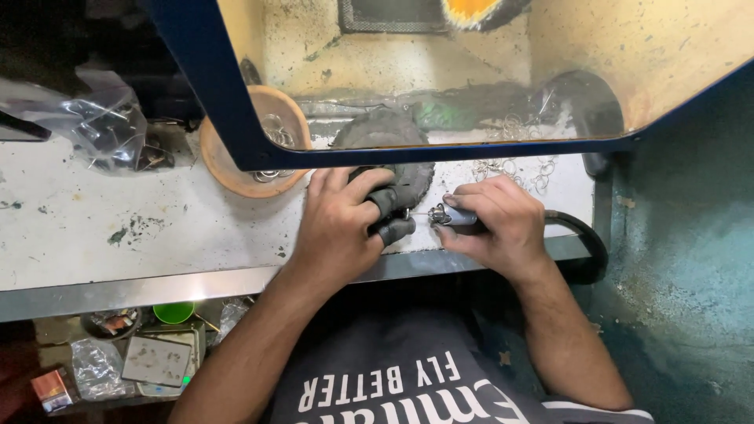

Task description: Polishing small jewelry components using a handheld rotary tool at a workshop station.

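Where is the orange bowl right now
In the head view, the orange bowl sits on the white bench left of the left hand, partly behind the blue frame, with metal rings inside.

An orange bowl (236, 169) of metal rings sits near a crumpled plastic bag (106, 126) on the workbench (118, 228).

Left hand (339, 228), dark caps on thumb and forefinger, pinched something too small to make out. Right hand (493, 224) at its three o'clock, gripping rotary handpiece (454, 215), bit pointing to nine o'clock. Black flexible hose (581, 235) trailing off at three o'clock. Orange bowl (236, 157) of metal rings at eleven o'clock on white bench (118, 228).
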